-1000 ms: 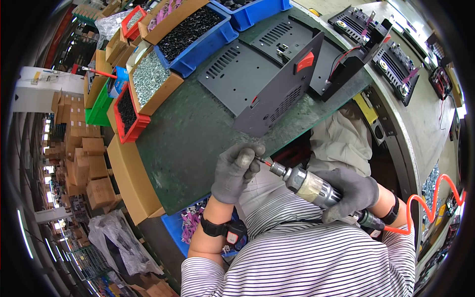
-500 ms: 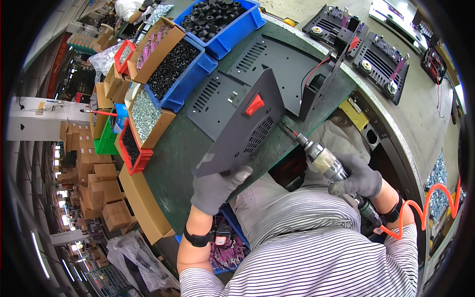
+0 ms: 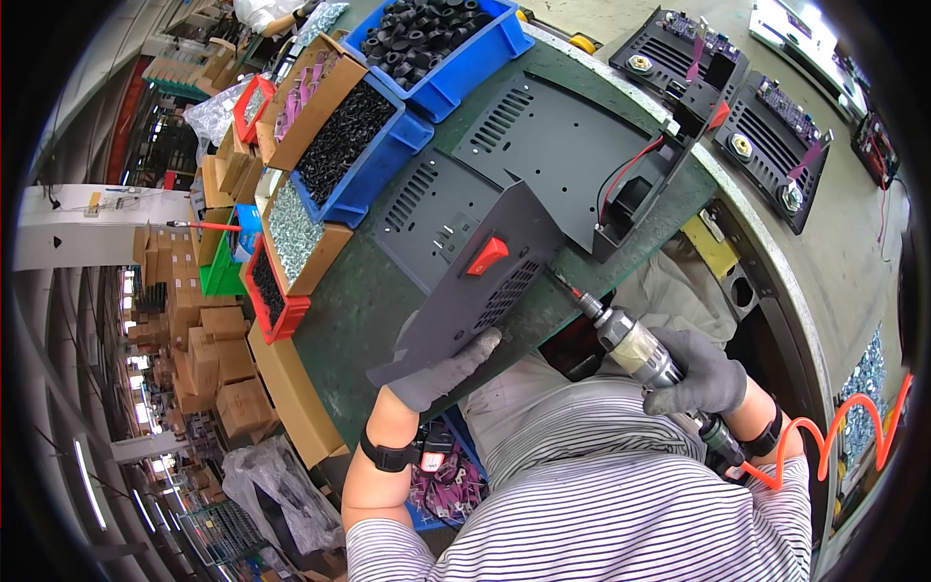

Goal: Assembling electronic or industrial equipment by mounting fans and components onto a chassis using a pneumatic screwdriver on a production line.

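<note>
A dark grey metal case with vent slots and a red rocker switch lies tilted at the near edge of the green bench. My left hand, in a grey glove, holds the case's near panel from below. My right hand, also gloved, grips a pneumatic screwdriver. Its bit tip touches the right side of the case's front panel. An orange coiled air hose trails from the tool.
A second open case lies behind the first. Blue bins of black parts and boxes of screws line the bench's left and far side. More open cases with circuit boards sit on the conveyor at right. Cardboard boxes are stacked at the far left.
The case has been pulled nearer and tipped up. My left hand moved from the tool's bit to under the case panel. The screwdriver tip now meets the case's side.
</note>
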Tool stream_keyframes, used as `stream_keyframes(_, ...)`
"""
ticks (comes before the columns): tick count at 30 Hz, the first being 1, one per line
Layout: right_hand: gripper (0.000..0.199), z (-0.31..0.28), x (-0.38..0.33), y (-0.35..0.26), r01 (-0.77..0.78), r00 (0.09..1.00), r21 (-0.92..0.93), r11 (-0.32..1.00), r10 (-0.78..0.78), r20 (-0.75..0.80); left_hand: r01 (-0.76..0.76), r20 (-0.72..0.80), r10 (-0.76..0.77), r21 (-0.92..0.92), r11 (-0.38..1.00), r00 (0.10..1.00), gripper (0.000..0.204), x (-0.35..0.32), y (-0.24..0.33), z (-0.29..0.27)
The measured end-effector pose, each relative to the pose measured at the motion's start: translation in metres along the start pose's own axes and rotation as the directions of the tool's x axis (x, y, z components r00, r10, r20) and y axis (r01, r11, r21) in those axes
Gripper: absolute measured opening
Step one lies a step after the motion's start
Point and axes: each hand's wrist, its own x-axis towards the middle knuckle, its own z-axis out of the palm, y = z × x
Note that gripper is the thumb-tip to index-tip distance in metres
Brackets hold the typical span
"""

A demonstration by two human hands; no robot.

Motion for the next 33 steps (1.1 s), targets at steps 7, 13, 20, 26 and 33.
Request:
stream_keyframes(7,0.051,-0.013,0.016,0.012,-0.055,0.996,0.094,0.994,0.047,0.077,0.039,0.104,-0.028,-0.109,0.993,0.994,0.036,0.009,-0.001,-0.006)
stream_keyframes(13,0.057,-0.014,0.016,-0.012,-0.039,0.996,0.105,0.994,0.030,0.087,0.043,0.317,0.000,-0.127,0.991,0.948,0.040,0.020,-0.002,-0.032)
stream_keyframes(20,0.072,0.000,-0.010,0.002,-0.205,0.979,0.191,0.960,0.197,0.059,0.055,-0.108,-0.058,-0.023,0.998,0.992,0.038,0.085,-0.069,-0.100)
stream_keyframes(26,0.067,0.007,-0.039,-0.010,-0.294,0.943,0.191,0.937,0.316,-0.099,0.094,-0.452,0.306,0.671,0.735,0.838,0.054,0.144,-0.133,-0.098)
stream_keyframes(33,0.036,-0.028,-0.122,-0.034,-0.413,0.710,0.367,0.833,0.547,-0.443,0.179,-0.436,0.355,0.802,0.570,0.827,0.077,0.134,-0.130,-0.076)
